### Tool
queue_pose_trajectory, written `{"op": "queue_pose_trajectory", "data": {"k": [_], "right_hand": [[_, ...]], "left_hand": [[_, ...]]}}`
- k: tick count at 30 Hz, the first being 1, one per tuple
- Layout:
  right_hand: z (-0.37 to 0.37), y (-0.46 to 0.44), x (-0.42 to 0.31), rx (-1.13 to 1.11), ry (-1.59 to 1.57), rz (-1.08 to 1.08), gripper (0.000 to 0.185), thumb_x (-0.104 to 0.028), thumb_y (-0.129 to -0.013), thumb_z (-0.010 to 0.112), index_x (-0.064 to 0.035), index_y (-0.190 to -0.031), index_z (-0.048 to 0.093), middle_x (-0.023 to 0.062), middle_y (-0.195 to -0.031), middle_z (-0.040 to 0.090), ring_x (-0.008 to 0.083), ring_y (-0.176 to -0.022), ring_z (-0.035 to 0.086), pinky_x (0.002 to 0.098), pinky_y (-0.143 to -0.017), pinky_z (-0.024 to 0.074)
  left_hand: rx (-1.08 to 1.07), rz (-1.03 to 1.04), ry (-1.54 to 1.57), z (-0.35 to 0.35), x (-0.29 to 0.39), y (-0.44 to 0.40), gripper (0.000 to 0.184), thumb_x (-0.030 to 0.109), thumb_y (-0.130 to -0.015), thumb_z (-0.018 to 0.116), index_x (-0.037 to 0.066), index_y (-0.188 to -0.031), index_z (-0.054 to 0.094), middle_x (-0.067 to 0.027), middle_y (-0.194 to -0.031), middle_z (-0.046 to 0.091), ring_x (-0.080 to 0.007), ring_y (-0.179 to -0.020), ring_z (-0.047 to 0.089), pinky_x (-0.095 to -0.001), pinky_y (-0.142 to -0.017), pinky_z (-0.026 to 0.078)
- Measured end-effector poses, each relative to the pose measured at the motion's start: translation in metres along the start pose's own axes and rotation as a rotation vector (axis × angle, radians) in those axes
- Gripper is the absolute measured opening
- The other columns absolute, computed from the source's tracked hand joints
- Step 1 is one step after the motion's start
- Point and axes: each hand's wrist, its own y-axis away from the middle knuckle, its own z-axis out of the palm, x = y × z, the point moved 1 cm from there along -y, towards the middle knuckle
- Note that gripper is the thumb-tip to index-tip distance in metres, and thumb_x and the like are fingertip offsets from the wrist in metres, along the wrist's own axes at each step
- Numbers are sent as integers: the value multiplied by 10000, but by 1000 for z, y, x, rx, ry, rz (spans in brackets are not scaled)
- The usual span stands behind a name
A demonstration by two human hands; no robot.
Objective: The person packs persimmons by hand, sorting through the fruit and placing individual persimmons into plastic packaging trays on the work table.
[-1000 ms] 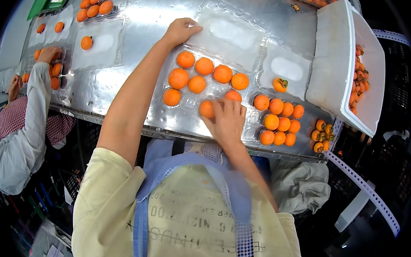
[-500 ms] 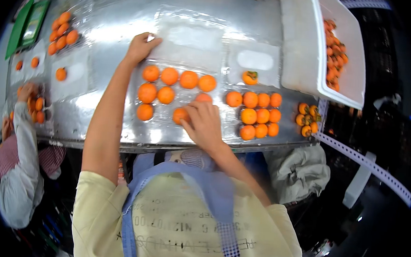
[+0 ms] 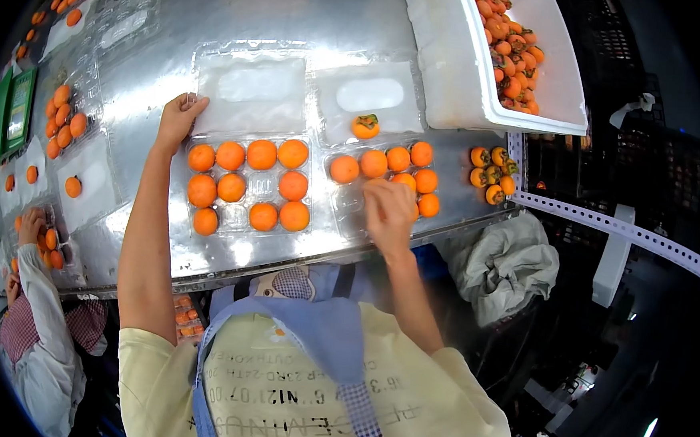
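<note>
From the ten-fruit box [image 3: 265, 185], the left hand [image 3: 182, 120] is at ten o'clock. The right hand [image 3: 390, 211], at three, partly hides an orange fruit [image 3: 405, 177]. I can't tell what either grips.

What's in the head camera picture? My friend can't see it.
A person's right hand is over a clear tray of orange fruit on a metal table, with the left hand near another tray. A white box at upper right holds more.

Grey material [image 3: 507, 268] (heavily crumpled) is lying near a perforated strip [image 3: 653, 242]; a green object [image 3: 3, 121] is sitting far left.
</note>
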Motion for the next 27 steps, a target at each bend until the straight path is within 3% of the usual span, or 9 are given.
{"op": "queue_pose_trajectory", "data": {"k": [2,7,10,14,16,18,25,27], "right_hand": [[-18,7,24,69,104,58,138,-10,-755,637,-44,-889,646,89,-883,611,267,-824,560,361,-757,425],[-53,53,118,523,-254,721,133,-75,-862,600,-13,-975,632,53,-924,630,164,-859,577,286,-779,454],[-54,78,149,688,-330,775,173,-109,-876,598,-9,-1016,622,39,-922,629,130,-858,574,261,-774,454],[-37,99,165,529,97,712,193,-122,-883,583,-12,-1040,605,64,-872,630,138,-801,584,264,-719,470],[-41,86,155,604,-12,819,178,-117,-887,573,-14,-1028,607,72,-862,626,129,-771,586,253,-693,471],[-39,94,161,658,-119,814,174,-106,-886,571,-17,-1032,607,67,-849,623,122,-753,587,248,-684,473],[-38,89,157,629,64,741,127,-58,-848,586,-17,-961,626,94,-785,648,173,-712,620,295,-668,491],[-38,89,158,606,82,742,119,-56,-819,592,-22,-925,634,96,-742,642,178,-655,612,299,-615,480]], "left_hand": [[16,23,-8,1,-3,-3,199,242,-821,693,66,-837,602,72,-637,509,-25,-517,367,-208,-452,274],[34,97,-15,6,-5,-4,206,266,-839,678,95,-775,584,95,-606,441,-15,-514,332,-207,-452,247],[38,90,-56,5,0,0,221,240,-817,688,54,-750,589,58,-632,489,-54,-567,383,-236,-494,319],[105,143,-194,-2,-19,-15,268,219,-789,707,58,-656,539,40,-611,441,-73,-595,371,-266,-518,327],[115,201,-165,2,-17,-15,258,218,-822,674,101,-641,531,75,-579,402,-55,-530,334,-254,-465,275],[62,112,-46,6,-12,-11,234,207,-829,676,101,-670,540,87,-590,404,-37,-524,323,-231,-460,257],[127,226,9,12,-21,-10,211,125,-825,668,94,-697,503,79,-598,455,-20,-531,361,-215,-461,289],[133,244,-138,7,-30,-16,290,195,-822,672,34,-650,503,36,-567,463,-44,-540,377,-256,-458,323]]}}
